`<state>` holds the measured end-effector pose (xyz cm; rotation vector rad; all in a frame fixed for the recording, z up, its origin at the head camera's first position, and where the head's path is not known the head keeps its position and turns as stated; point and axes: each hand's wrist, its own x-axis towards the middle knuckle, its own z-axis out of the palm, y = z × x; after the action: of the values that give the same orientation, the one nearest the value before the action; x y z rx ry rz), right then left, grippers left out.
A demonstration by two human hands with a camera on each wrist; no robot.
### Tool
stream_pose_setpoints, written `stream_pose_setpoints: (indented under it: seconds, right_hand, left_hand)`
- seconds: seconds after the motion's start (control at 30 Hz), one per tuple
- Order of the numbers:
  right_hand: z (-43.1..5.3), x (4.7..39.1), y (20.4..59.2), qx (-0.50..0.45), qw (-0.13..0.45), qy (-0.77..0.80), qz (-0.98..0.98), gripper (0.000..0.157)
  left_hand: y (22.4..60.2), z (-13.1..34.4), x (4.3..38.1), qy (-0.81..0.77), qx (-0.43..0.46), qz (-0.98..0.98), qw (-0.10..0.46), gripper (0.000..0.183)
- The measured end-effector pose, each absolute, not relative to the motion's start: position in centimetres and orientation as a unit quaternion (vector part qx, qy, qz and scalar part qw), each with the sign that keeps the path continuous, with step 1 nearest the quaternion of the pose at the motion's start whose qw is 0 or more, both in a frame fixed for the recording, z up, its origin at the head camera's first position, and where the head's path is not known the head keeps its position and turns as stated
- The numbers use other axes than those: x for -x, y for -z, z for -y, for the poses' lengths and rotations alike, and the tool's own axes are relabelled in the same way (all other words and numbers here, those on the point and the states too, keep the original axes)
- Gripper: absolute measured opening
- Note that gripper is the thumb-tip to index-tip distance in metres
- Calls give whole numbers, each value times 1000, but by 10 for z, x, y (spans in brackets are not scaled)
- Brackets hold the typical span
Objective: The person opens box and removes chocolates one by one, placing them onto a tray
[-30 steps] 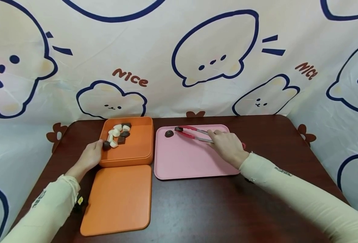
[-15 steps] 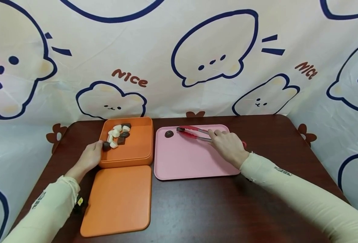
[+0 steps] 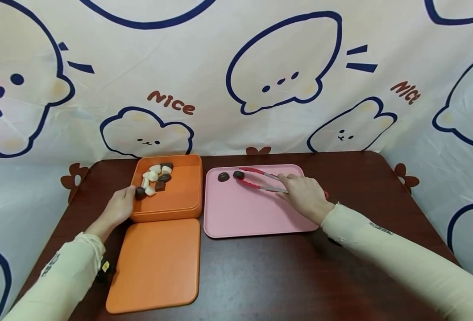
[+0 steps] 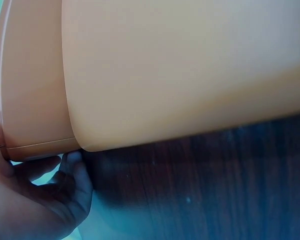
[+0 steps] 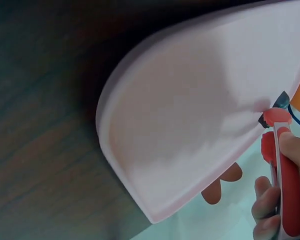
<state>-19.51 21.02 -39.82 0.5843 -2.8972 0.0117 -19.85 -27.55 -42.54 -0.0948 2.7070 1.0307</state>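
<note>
My left hand [image 3: 118, 206] grips the left side of an orange box [image 3: 178, 196], thumb at the rim and curled fingers against the outer wall in the left wrist view. White and dark brown chocolate-like pieces [image 3: 153, 175] lie inside it. In my right hand [image 3: 304, 196] is a pair of red-and-silver tongs [image 3: 255, 170], reaching over a pink tray [image 3: 252, 214]. Their arms stand apart, and a dark oval piece [image 3: 238, 174] lies at their tips. Just left of it on the tray is another dark oval piece [image 3: 223, 177]. The right wrist view shows thumb and fingers around the tongs [image 5: 292, 192].
An orange lid [image 3: 158, 267] lies flat in front of the box. Box and tray stand side by side on a dark brown wooden table [image 3: 268, 276]. A white cartoon-printed curtain [image 3: 220, 129] hangs behind the table.
The tongs' arms, close together before, have spread apart, showing the dark piece at their tips. My right hand has shifted slightly right. The left hand stays on the box.
</note>
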Motion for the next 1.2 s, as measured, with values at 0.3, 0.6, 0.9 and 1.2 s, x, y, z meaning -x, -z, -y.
stream_pose_setpoints:
  seconds: [0.3, 0.6, 0.9, 1.2]
  right_hand:
    - [-211, 198, 399, -188, 78, -64, 977, 34]
    - [-205, 195, 397, -161, 42, -118, 979, 38]
    - [-192, 194, 391, -144, 37, -147, 978, 33]
    - [-180, 197, 387, -163, 45, -180, 969, 29]
  left_hand:
    - [425, 275, 198, -355, 32, -927, 120, 71]
    - [426, 274, 197, -351, 38, -928, 121, 71]
    - [426, 276, 198, -349, 37, -928, 121, 70]
    - [425, 276, 198, -347, 37, -929, 126, 71]
